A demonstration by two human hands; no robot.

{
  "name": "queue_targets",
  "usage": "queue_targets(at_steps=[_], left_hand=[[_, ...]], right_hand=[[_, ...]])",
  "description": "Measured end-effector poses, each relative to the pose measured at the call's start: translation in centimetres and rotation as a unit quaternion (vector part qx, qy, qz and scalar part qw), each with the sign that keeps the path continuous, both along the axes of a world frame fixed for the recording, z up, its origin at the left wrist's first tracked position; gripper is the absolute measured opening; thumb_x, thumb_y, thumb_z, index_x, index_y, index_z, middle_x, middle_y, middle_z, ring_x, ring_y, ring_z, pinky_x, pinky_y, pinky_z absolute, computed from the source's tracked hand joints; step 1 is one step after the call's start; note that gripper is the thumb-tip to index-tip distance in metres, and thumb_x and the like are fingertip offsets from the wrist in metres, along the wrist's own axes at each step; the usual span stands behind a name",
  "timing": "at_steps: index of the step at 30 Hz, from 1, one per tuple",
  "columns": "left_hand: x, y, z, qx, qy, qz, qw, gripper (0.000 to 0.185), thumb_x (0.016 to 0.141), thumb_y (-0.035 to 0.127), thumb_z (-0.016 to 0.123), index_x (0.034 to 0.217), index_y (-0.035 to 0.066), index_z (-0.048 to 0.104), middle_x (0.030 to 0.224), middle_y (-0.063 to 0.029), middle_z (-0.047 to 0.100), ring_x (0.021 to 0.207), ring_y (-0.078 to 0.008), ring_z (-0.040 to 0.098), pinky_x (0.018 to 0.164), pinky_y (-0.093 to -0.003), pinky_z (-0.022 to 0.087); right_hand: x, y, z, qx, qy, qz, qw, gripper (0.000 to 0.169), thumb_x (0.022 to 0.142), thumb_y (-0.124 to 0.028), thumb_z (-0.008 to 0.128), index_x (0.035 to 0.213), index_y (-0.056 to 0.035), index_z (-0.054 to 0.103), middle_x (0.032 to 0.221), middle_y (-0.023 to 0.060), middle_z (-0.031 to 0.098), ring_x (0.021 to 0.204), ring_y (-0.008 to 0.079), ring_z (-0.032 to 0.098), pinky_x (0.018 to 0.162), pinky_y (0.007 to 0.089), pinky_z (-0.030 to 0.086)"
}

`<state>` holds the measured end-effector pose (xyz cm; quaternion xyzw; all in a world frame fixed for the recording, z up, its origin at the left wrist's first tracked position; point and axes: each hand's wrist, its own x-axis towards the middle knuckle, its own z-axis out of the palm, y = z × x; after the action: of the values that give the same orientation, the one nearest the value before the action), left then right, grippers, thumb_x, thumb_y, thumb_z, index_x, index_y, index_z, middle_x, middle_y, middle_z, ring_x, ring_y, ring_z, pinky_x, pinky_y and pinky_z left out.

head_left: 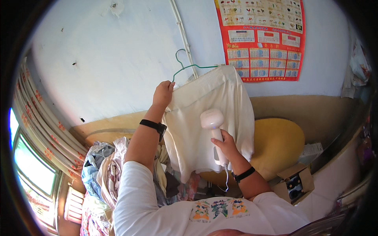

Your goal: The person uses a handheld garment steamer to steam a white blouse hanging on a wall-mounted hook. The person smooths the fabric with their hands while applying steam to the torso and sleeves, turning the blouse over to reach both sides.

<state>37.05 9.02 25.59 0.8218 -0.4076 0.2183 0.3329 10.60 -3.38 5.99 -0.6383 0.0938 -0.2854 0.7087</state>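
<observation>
A cream garment [195, 126] with a wide waistband hangs from a green hanger [197, 66] in front of the wall. My left hand [164, 93] pinches the left corner of the waistband together with the hanger's end. The hanger's hook points up and looks close to a white conduit; whether it hangs on anything I cannot tell. My right hand [226, 144] grips the handle of a pale pink handheld garment steamer [212, 118], its head up in front of the cloth. From the handle's foot a white cord runs down. Whether the head touches the cloth is unclear.
Piled clothes [103, 174] lie at the left, below a floral curtain [41, 118] and beside a window. A red and yellow wall calendar [262, 44] hangs at the upper right. Behind the garment stands a yellow rounded board [277, 144], with an open cardboard box [305, 180] at lower right.
</observation>
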Motion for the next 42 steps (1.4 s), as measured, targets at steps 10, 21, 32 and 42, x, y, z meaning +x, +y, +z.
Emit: queue_targets(at_steps=[10,21,32,42], left_hand=[[-2.9,2.6,-1.2,-0.104,0.04,0.025,0.993,0.035,0.097,0.024,0.053,0.076,-0.003,0.053,0.073,-0.0218,0.055,0.068,-0.0372,0.051,0.065,-0.0426,0.043],[-9.1,6.2,16.0,-0.079,-0.211,-0.017,0.974,0.037,0.097,0.03,0.053,0.079,-0.003,0.053,0.075,-0.0215,0.054,0.071,-0.0415,0.05,0.066,-0.044,0.043],[-14.1,6.3,24.4,-0.083,-0.287,-0.026,0.954,0.035,0.098,0.027,0.052,0.081,-0.003,0.057,0.076,-0.0215,0.059,0.071,-0.0355,0.056,0.067,-0.0421,0.045],[-15.7,7.7,27.7,-0.093,-0.281,0.0,0.955,0.037,0.1,0.029,0.05,0.083,-0.002,0.058,0.074,-0.0179,0.059,0.071,-0.0295,0.053,0.07,-0.0406,0.044]], right_hand=[[1.9,-1.6,0.1,-0.024,-0.056,0.024,0.998,0.046,0.082,-0.011,0.074,0.122,0.0026,0.056,0.097,0.0056,0.064,0.085,0.0124,0.06,0.076,0.0288,0.05],[0.0,1.0,8.0,-0.039,-0.134,0.106,0.985,0.04,0.085,-0.013,0.072,0.118,0.0015,0.055,0.092,0.0035,0.062,0.081,0.0101,0.057,0.072,0.027,0.048],[2.0,4.2,5.1,-0.123,-0.094,0.084,0.984,0.039,0.084,-0.016,0.074,0.114,0.0003,0.055,0.094,0.0042,0.061,0.082,0.0114,0.057,0.074,0.0282,0.048],[-0.2,6.6,-3.7,-0.111,-0.029,0.044,0.992,0.044,0.082,-0.014,0.072,0.12,0.0012,0.055,0.105,0.0123,0.065,0.096,0.0207,0.062,0.084,0.0358,0.049]])
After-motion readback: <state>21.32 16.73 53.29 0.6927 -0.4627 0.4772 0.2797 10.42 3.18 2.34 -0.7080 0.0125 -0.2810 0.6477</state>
